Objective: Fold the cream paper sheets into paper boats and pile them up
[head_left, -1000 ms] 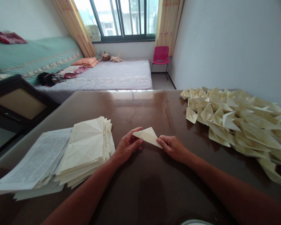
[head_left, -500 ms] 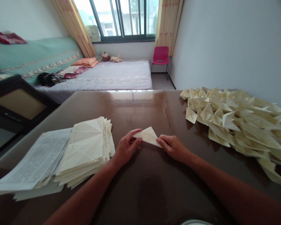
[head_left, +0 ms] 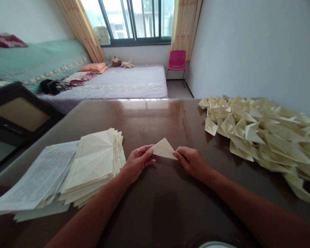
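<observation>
A small cream folded paper triangle [head_left: 163, 148] is held between my two hands, its peak pointing away from me. My left hand [head_left: 139, 161] pinches its left corner between thumb and fingers. At the right corner my right hand [head_left: 190, 159] is closed, thumb on top of the paper. Both hands are just above the brown glossy table [head_left: 155, 120]. Left of my left hand lies a stack of creased cream paper sheets [head_left: 93, 158]. On the right is a large heap of folded paper boats [head_left: 258, 131], apart from my right hand.
Printed white sheets [head_left: 43, 175] lie left of the creased stack. A white round rim [head_left: 216, 245] shows at the near table edge. Beyond the table are a bed [head_left: 134, 79] and a pink chair [head_left: 177, 60]; a dark cabinet [head_left: 22, 113] stands at left.
My left thumb has shifted on the paper's left corner and the left hand has moved slightly left. The triangle has turned a little, its peak a touch farther left. My right hand keeps its grip.
</observation>
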{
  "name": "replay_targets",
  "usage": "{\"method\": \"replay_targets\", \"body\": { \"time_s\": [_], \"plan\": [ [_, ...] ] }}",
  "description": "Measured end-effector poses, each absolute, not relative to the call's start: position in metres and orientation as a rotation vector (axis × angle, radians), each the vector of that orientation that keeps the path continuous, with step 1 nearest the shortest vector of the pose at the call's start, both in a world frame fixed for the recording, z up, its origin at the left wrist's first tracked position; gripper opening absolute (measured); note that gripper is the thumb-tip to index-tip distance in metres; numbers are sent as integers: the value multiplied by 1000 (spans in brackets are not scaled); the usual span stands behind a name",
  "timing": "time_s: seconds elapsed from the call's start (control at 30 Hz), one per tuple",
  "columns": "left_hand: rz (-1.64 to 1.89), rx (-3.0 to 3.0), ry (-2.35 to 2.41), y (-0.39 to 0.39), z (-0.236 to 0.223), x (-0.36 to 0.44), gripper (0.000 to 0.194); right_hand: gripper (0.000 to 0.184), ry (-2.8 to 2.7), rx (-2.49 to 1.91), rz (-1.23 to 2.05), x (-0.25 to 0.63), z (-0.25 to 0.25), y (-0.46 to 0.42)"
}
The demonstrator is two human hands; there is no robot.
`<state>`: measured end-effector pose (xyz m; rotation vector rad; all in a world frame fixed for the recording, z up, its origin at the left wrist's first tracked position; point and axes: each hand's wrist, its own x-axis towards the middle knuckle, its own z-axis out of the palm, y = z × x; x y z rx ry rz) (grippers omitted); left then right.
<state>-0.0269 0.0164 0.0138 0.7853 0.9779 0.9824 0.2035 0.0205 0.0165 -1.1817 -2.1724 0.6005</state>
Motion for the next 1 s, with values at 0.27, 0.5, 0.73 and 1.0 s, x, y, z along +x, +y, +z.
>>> {"method": "replay_targets", "body": {
  "time_s": [0.27,0.5,0.73,1.0],
  "plan": [
    [869,920,1112,15,16,-27,35,32,-2295,-1237,436,206,12,22],
    [744,1488,1357,6,23,-20,38,54,-2337,-1116,186,202,22,20],
    [686,1763,1397,-3,27,-13,43,65,-2491,-978,430,192,22,5],
    [736,1463,1068,0,18,-13,34,63,-2250,-952,805,193,16,11]
  ]
}}
